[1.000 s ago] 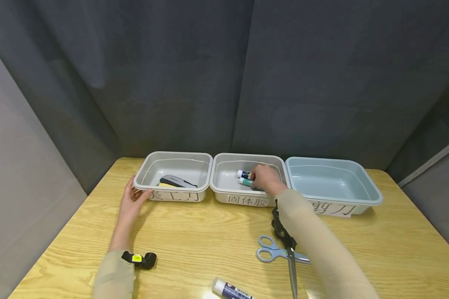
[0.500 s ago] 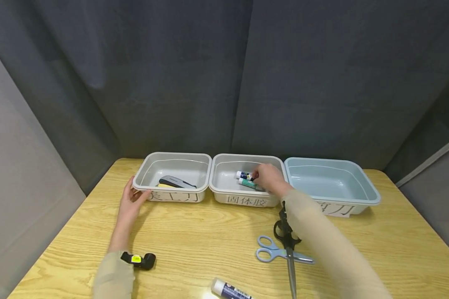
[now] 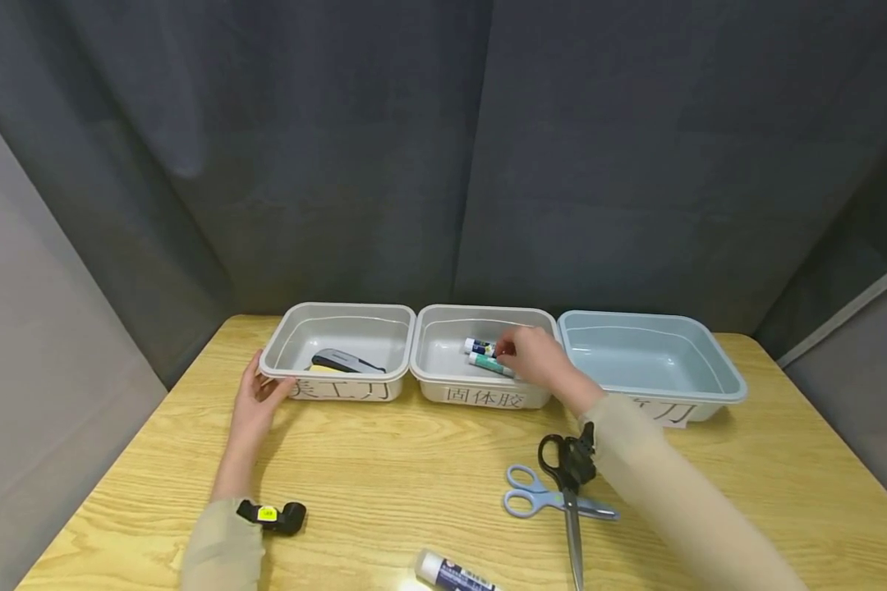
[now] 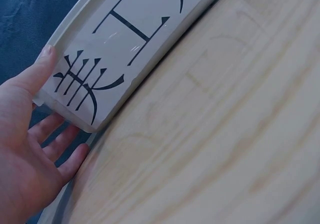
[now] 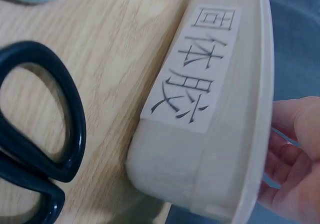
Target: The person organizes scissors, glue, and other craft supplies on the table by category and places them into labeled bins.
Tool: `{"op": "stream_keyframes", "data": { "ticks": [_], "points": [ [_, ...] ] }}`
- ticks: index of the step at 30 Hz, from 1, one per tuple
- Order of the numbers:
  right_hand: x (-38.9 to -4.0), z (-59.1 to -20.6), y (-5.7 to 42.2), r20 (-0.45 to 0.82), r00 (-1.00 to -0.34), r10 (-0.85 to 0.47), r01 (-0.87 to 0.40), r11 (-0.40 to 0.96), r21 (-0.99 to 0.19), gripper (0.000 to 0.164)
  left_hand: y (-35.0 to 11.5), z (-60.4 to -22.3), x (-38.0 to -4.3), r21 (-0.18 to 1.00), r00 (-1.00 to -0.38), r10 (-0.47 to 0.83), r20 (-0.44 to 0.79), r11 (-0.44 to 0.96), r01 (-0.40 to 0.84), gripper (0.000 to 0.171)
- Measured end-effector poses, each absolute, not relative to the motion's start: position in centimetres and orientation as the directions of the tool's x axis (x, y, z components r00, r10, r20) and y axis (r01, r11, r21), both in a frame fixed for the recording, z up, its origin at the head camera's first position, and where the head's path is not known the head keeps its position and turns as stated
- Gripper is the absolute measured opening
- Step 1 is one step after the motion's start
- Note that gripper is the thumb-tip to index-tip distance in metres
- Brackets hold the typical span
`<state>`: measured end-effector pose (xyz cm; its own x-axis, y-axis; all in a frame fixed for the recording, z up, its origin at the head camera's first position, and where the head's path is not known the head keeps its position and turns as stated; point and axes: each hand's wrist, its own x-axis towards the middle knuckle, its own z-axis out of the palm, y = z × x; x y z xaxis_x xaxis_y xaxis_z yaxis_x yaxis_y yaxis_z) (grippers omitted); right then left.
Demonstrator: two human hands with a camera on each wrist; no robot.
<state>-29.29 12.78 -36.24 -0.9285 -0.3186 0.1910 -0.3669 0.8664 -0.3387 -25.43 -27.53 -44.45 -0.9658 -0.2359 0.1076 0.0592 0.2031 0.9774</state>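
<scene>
Three bins stand side by side along the far edge of the desk. The person's left hand grips the near left corner of the left bin, thumb on the front rim and fingers bent round the end wall. In that bin lie a grey cutter and something yellow, mostly hidden.

The right hand is over the right side of the middle bin, fingers loosely bent, with a narrow gap between thumb and fingers. Beside its fingertips, on the bin's floor, lie a green glue stick and a dark one; whether the tips touch either, I cannot tell.

The right bin is bluish, its label partly behind the right sleeve. Nearer me, black scissors lie crossed over blue scissors. Toward the desk's near edge, a loose glue stick lies cut off from sight.
</scene>
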Motion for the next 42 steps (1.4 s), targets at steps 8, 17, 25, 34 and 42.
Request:
{"op": "stream_keyframes", "data": {
  "ticks": [8,17,25,34,42],
  "points": [
    [-27.0,-35.8,12.8,0.252,-0.88,-0.403,-0.471,0.807,-0.355,0.003,-27.0,-43.7,-25.1,0.982,-0.968,-0.233,0.094,0.179,0.052,0.078],
    [-24.3,-35.4,12.0,0.287,-0.848,-0.447,-0.528,0.764,-0.371,0.004,-26.9,-43.4,-24.9,0.984,-0.969,-0.227,0.094,0.171,0.055,0.077],
    [-21.7,-35.8,11.3,0.261,-0.823,-0.505,-0.568,0.728,-0.383,0.004,-27.3,-44.3,-25.5,0.98,-0.967,-0.232,0.105,0.19,0.061,0.078],
    [-18.4,-36.7,10.6,0.154,-0.799,-0.582,-0.583,0.684,-0.439,0.019,-27.4,-44.4,-25.5,0.978,-0.967,-0.234,0.104,0.202,0.056,0.078],
    [-16.0,-38.2,10.4,0.068,-0.743,-0.666,-0.61,0.632,-0.478,0.022,-27.3,-44.5,-25.5,0.975,-0.96,-0.255,0.119,0.211,0.066,0.078]
  ]
}}
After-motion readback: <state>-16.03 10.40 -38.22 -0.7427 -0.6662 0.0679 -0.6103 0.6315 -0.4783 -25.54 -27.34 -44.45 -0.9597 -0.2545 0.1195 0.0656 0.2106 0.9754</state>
